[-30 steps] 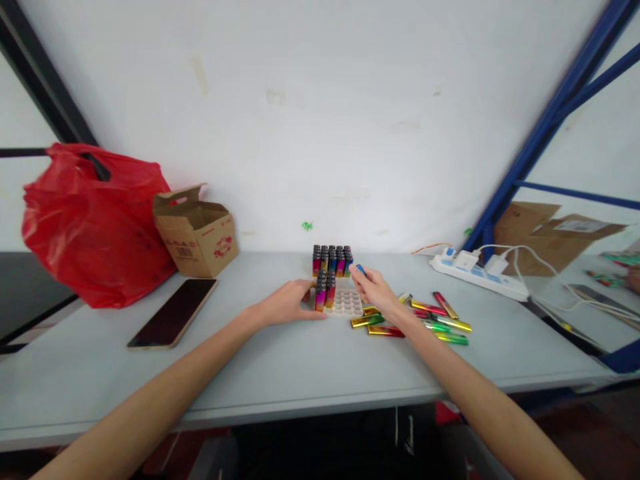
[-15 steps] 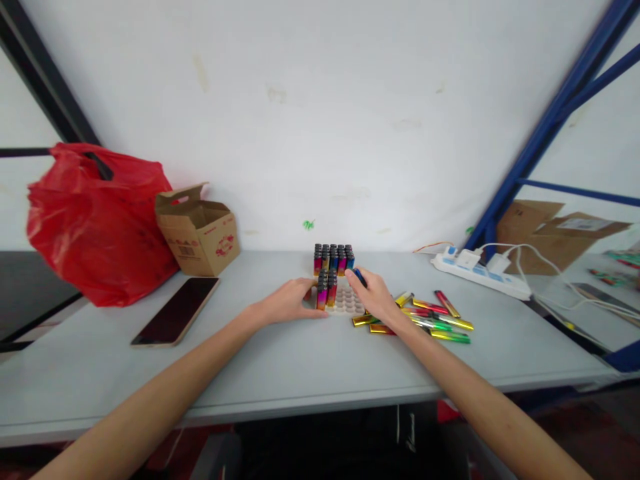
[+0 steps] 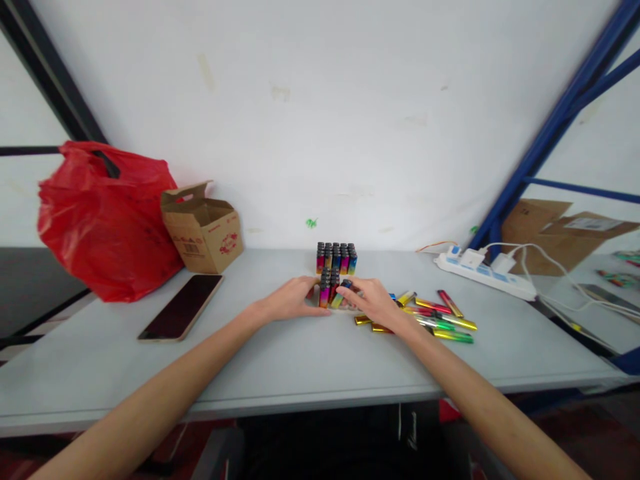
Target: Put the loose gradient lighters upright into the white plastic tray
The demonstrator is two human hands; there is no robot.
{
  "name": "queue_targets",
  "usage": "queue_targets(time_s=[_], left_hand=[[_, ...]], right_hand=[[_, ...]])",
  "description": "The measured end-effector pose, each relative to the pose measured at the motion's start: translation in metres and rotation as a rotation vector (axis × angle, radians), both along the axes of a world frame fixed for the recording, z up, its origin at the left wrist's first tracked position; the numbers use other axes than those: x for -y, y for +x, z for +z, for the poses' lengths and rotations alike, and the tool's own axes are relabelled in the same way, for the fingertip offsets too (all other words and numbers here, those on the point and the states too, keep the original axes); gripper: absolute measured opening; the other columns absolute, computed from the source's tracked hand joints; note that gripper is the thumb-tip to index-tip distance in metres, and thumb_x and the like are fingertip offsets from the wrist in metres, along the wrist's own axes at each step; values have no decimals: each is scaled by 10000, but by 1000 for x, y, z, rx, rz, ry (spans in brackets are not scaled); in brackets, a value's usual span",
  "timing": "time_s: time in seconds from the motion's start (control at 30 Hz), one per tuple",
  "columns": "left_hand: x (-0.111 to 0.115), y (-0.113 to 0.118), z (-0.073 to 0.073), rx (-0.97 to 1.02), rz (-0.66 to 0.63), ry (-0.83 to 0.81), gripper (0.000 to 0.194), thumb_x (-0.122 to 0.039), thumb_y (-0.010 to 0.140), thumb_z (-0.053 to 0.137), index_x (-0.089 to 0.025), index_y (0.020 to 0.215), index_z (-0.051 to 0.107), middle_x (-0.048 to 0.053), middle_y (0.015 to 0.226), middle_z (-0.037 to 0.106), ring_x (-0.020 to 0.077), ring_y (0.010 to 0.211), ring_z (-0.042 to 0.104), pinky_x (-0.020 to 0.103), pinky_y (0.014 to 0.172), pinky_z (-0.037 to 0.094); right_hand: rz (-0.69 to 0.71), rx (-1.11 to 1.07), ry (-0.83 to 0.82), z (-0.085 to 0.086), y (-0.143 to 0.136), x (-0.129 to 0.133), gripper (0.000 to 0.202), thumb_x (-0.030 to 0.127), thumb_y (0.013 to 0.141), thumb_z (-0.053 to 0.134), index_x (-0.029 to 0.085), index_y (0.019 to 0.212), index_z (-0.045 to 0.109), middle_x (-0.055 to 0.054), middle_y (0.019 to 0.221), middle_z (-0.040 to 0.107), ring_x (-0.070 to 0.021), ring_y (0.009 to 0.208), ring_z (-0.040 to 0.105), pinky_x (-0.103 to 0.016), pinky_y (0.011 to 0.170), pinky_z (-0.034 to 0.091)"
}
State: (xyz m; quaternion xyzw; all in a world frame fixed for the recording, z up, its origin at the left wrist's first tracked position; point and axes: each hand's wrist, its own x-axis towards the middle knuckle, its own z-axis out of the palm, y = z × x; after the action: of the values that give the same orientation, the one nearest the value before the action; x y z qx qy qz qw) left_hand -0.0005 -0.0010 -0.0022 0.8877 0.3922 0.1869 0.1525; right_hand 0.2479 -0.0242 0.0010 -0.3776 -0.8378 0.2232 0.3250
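Two hands at the lighter tray

A tilted lighter (image 3: 341,294) is pinched in the right hand (image 3: 370,303) fingers, just beside the standing rows. The tray (image 3: 320,301) is steadied by the left hand (image 3: 293,303), fingers together. Loose lighters (image 3: 440,320) lie rightward on the worktop (image 3: 280,360).

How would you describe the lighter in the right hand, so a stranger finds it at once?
On the grey table, find the white tray at the centre. The lighter there is tilted in the right hand, unlike the upright ones beside it.
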Motion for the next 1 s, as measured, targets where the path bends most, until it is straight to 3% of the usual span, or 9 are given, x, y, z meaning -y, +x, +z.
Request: queue_targets(time_s=[0.17,0.43,0.57,0.67,0.77,0.87,1.0], left_hand=[[1,1,1,-11,-4,0,602,-702,780,715,-182,1078,668,55,932,697,237,808,619,328,724,456],[2,2,3,-10,5,1,598,-723,774,706,-186,1034,667,37,863,676,213,746,598,311,674,439],[2,2,3,-8,16,4,595,-723,764,710,-184,1013,659,36,856,678,215,739,602,313,677,445],[1,2,2,-9,10,-3,585,-701,768,718,-183,1034,659,38,873,689,221,752,616,314,688,450],[1,2,2,-2,5,-11,586,-678,776,726,-182,1082,662,55,943,712,234,798,636,317,711,460],[1,2,2,-13,7,-19,599,-674,780,728,-174,1103,660,72,987,719,249,837,648,323,727,466],[1,2,4,-36,25,-21,643,-723,770,710,-165,1085,657,81,977,713,257,836,646,327,719,466]], right_hand=[[19,95,94,-9,-5,-4,402,580,1035,477,211,977,627,-47,761,739,-211,660,672,-300,659,474],[33,144,141,-12,-5,-4,374,548,1046,484,209,975,625,-51,795,754,-210,681,689,-297,656,480],[-78,342,267,-11,-11,0,408,559,1035,499,183,1006,655,-86,806,745,-224,687,678,-300,632,452],[-125,435,296,-5,-10,0,477,596,1020,500,175,881,679,-81,746,722,-211,668,657,-297,642,439],[-47,392,210,5,6,-3,505,569,1048,459,185,802,676,-47,719,701,-182,653,627,-285,649,431],[-70,316,179,11,36,-12,430,436,1091,415,174,926,713,-76,890,741,-204,819,665,-308,785,468],[-104,376,86,5,74,-25,286,399,1005,594,158,1069,734,-126,1077,732,-254,1016,666,-359,943,474]])
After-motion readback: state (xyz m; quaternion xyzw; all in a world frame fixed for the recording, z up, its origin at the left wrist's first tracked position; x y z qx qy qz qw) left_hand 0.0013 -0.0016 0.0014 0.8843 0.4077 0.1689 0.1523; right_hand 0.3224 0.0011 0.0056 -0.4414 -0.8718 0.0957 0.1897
